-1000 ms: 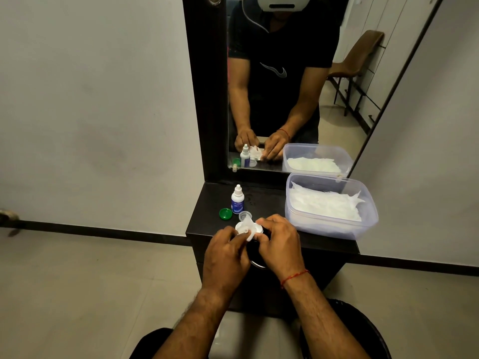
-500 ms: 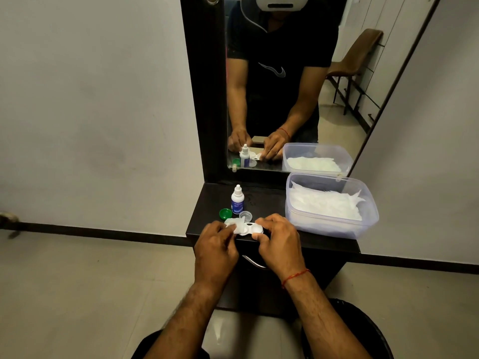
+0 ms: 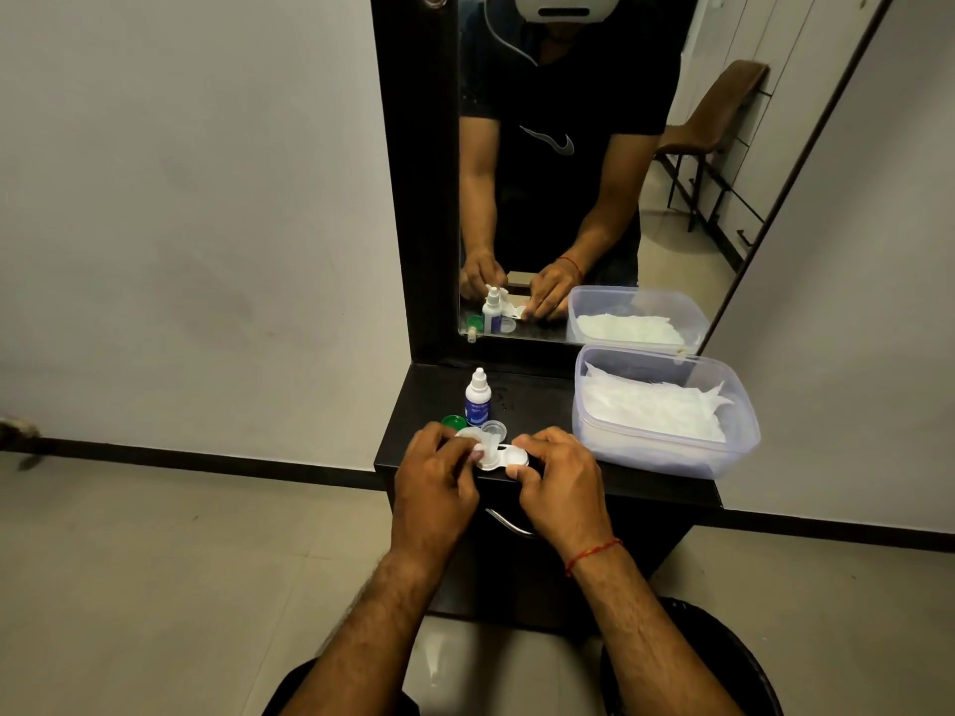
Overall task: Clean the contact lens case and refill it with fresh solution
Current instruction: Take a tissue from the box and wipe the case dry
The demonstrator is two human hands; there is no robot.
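Note:
A white contact lens case (image 3: 504, 457) lies near the front edge of the dark shelf (image 3: 429, 395). My right hand (image 3: 560, 480) pinches its right end. My left hand (image 3: 434, 480) pinches a small white tissue (image 3: 478, 449) against the case's left well. A clear cap (image 3: 493, 429) and a green cap (image 3: 453, 422) lie just behind the case. The small solution bottle (image 3: 477, 397) stands upright behind them, its nozzle uncovered.
A clear plastic tub (image 3: 666, 449) of white tissues fills the shelf's right side. A mirror (image 3: 568, 162) rises behind the shelf. A drawer handle (image 3: 509, 524) sits below the shelf edge, and a black bin (image 3: 723, 658) stands on the floor at lower right.
The case was held up with the tissue bunched over it; now it lies flat on the shelf. My left hand has shifted left and works the tissue at the left well.

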